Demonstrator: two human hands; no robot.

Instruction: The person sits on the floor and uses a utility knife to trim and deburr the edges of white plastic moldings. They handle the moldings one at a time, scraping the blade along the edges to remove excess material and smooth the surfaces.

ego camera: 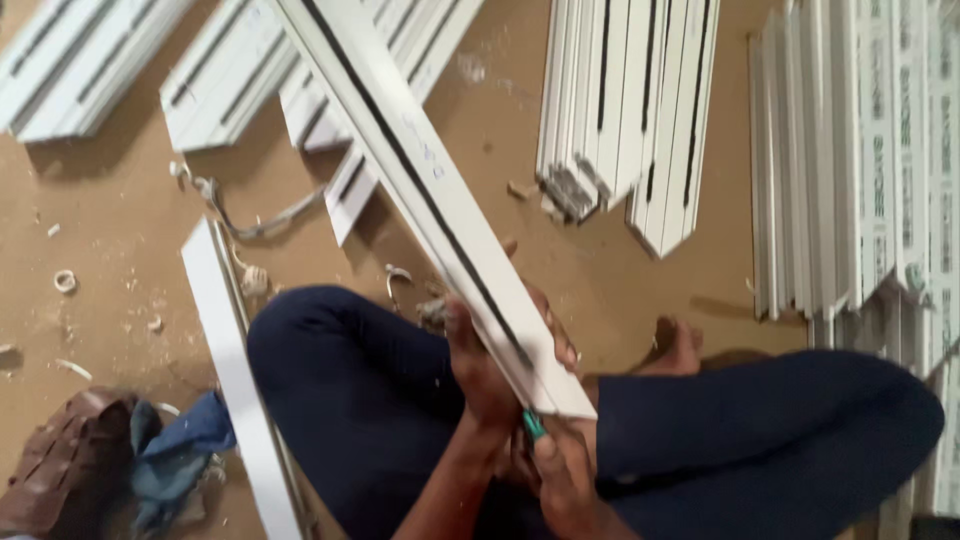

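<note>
Now | left hand (490, 365) fingers (560, 335) wrapped round white profile (450, 200) | right hand (560, 470) grips green-handled tool (534, 424)

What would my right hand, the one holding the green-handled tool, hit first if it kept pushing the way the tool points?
Most likely the near cut end of the long white plastic channel strip. The right hand aims the green-handled tool up at it, the left hand steadying the strip, though depth is unclear.

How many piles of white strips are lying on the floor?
4, as far as I can tell: one pile top left, one beside it, one top middle, one at right. More may lie outside the picture.
</note>
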